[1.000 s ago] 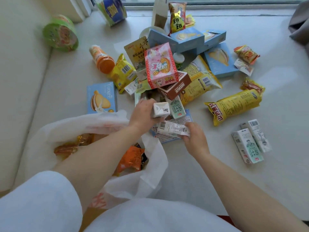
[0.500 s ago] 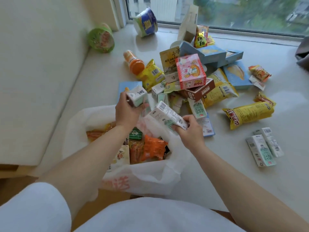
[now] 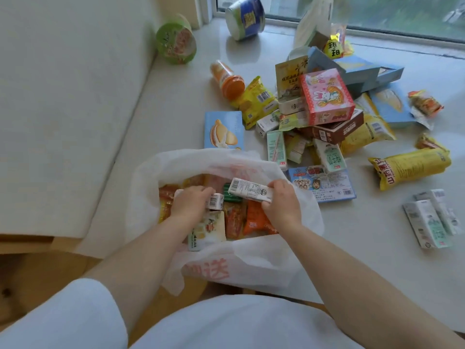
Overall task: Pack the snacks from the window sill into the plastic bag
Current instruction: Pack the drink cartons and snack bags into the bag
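- Both hands are now lying over the open mouth of the plastic bag (image 3: 254, 263); half a second ago they were carrying their cartons above its far rim.
- The left hand (image 3: 189, 207) is reaching down into the bag, fingers curled round a small white carton (image 3: 215, 201) with its barcode end showing.
- The right hand (image 3: 281, 206) is pinching a long white carton (image 3: 247, 189) by 1 end, thumb beneath and fingers above, holding it level over the packets inside.
- The bag is sitting at 6 o'clock on the window sill (image 3: 352, 260), with the snack pile (image 3: 324, 102) at 1 o'clock.
- 2 milk cartons (image 3: 432, 217) are lying at 3 o'clock, well apart from the bag.
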A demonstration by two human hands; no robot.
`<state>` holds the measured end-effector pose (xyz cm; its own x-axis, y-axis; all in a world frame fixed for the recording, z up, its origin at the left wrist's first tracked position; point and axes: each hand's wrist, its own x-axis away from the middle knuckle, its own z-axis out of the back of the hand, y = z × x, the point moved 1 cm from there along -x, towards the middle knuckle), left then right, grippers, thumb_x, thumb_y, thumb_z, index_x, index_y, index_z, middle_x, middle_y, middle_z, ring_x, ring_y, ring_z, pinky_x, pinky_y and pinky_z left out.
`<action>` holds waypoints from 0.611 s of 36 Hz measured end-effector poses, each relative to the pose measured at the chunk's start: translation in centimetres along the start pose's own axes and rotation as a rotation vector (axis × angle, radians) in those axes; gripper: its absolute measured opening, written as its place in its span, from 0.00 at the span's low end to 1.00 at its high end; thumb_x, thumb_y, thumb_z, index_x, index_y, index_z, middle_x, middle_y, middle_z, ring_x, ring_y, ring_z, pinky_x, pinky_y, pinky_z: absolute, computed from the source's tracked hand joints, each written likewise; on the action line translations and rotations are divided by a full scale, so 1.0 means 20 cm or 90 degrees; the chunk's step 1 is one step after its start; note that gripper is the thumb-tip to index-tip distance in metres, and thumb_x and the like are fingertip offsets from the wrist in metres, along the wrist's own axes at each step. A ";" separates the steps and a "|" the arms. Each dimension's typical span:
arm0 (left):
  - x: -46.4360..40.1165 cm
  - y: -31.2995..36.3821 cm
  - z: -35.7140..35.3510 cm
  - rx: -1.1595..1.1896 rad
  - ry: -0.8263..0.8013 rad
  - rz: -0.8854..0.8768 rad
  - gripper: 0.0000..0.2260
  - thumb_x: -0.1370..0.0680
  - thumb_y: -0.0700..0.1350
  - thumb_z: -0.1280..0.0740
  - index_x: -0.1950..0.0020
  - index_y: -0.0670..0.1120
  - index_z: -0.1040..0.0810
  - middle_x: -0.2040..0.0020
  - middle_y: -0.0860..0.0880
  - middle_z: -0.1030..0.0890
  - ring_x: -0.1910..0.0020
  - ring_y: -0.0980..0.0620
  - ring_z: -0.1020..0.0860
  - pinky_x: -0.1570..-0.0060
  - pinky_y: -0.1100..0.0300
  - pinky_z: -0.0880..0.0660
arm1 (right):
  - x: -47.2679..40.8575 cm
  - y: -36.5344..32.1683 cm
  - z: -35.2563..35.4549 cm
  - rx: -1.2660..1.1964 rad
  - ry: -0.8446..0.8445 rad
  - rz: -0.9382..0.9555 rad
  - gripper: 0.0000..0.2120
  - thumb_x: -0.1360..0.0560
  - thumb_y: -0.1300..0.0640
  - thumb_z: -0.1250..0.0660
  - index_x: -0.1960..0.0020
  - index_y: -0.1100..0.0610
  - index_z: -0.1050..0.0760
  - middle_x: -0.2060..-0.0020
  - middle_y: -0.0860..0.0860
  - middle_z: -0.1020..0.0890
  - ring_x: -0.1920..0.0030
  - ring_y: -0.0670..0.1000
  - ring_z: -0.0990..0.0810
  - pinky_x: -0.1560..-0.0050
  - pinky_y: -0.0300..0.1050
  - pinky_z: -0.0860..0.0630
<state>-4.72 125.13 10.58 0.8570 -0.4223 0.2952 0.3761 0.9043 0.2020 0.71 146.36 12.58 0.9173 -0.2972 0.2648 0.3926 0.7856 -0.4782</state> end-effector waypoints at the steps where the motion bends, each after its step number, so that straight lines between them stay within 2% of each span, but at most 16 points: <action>1: -0.01 -0.01 -0.02 -0.025 -0.057 0.017 0.21 0.26 0.39 0.33 0.34 0.51 0.28 0.40 0.49 0.23 0.42 0.45 0.26 0.49 0.53 0.29 | 0.00 -0.01 -0.01 0.002 0.013 -0.003 0.18 0.29 0.61 0.34 0.40 0.58 0.30 0.43 0.53 0.27 0.41 0.53 0.31 0.45 0.46 0.29; 3: -0.02 -0.01 -0.05 -0.021 -0.108 0.028 0.21 0.24 0.46 0.33 0.31 0.51 0.31 0.39 0.48 0.24 0.41 0.45 0.27 0.47 0.53 0.29 | 0.00 -0.03 -0.04 0.021 0.029 -0.007 0.17 0.28 0.63 0.35 0.40 0.58 0.30 0.43 0.54 0.29 0.41 0.53 0.32 0.46 0.46 0.29; 5: -0.02 -0.01 -0.06 -0.013 -0.117 0.018 0.23 0.24 0.52 0.34 0.30 0.50 0.32 0.38 0.47 0.25 0.39 0.45 0.28 0.44 0.53 0.30 | 0.01 -0.04 -0.06 0.064 0.017 0.008 0.16 0.28 0.62 0.36 0.40 0.58 0.31 0.43 0.54 0.29 0.42 0.54 0.33 0.46 0.46 0.29; 8: -0.02 -0.03 -0.07 -0.029 -0.101 -0.013 0.25 0.22 0.59 0.39 0.28 0.49 0.34 0.35 0.48 0.26 0.37 0.46 0.30 0.40 0.54 0.34 | 0.03 -0.01 -0.08 0.156 -0.001 0.113 0.14 0.28 0.59 0.34 0.43 0.60 0.29 0.48 0.55 0.27 0.46 0.56 0.30 0.48 0.47 0.28; 11: -0.01 -0.06 -0.08 -0.011 -0.066 -0.031 0.21 0.19 0.57 0.46 0.30 0.50 0.31 0.36 0.49 0.26 0.38 0.47 0.29 0.41 0.54 0.32 | 0.05 0.03 -0.09 0.259 0.016 0.233 0.12 0.30 0.54 0.30 0.50 0.60 0.23 0.55 0.56 0.22 0.56 0.57 0.25 0.56 0.50 0.23; 14: -0.04 -0.05 -0.05 0.019 0.032 -0.063 0.15 0.19 0.53 0.44 0.38 0.49 0.24 0.42 0.50 0.23 0.44 0.49 0.25 0.50 0.55 0.27 | 0.05 0.04 -0.08 0.263 0.020 0.301 0.06 0.29 0.55 0.31 0.56 0.58 0.20 0.59 0.54 0.19 0.60 0.55 0.24 0.62 0.48 0.25; 17: -0.13 0.02 0.02 0.024 0.113 -0.126 0.13 0.20 0.50 0.41 0.48 0.46 0.20 0.52 0.48 0.19 0.56 0.46 0.21 0.63 0.57 0.27 | 0.02 0.03 -0.02 0.133 0.085 0.255 0.02 0.30 0.61 0.30 0.61 0.58 0.21 0.65 0.53 0.20 0.62 0.56 0.24 0.66 0.47 0.26; 19: -0.21 0.09 0.10 0.046 0.163 -0.155 0.10 0.22 0.47 0.38 0.53 0.45 0.19 0.57 0.47 0.19 0.63 0.44 0.20 0.69 0.58 0.28 | -0.03 0.05 0.04 0.064 0.131 0.193 0.01 0.29 0.62 0.31 0.60 0.59 0.21 0.64 0.53 0.21 0.61 0.56 0.24 0.64 0.48 0.27; 20: -0.25 0.13 0.14 0.060 0.177 -0.168 0.09 0.23 0.46 0.37 0.52 0.44 0.19 0.57 0.47 0.19 0.63 0.43 0.20 0.69 0.57 0.27 | -0.06 0.07 0.08 0.039 0.142 0.148 0.02 0.28 0.62 0.32 0.57 0.60 0.21 0.62 0.53 0.20 0.58 0.56 0.25 0.61 0.48 0.27; 22: -0.35 0.24 0.21 0.073 0.144 -0.168 0.10 0.22 0.44 0.37 0.44 0.46 0.21 0.49 0.48 0.20 0.55 0.43 0.20 0.62 0.53 0.25 | -0.14 0.13 0.16 0.007 0.132 0.037 0.06 0.24 0.60 0.36 0.52 0.59 0.22 0.56 0.53 0.21 0.52 0.55 0.26 0.57 0.46 0.30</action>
<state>-10.34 132.18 13.37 0.7971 -0.6038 0.0071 0.5636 0.7482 0.3501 -0.97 150.99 13.32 0.9330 -0.3553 0.0577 0.3383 0.8105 -0.4782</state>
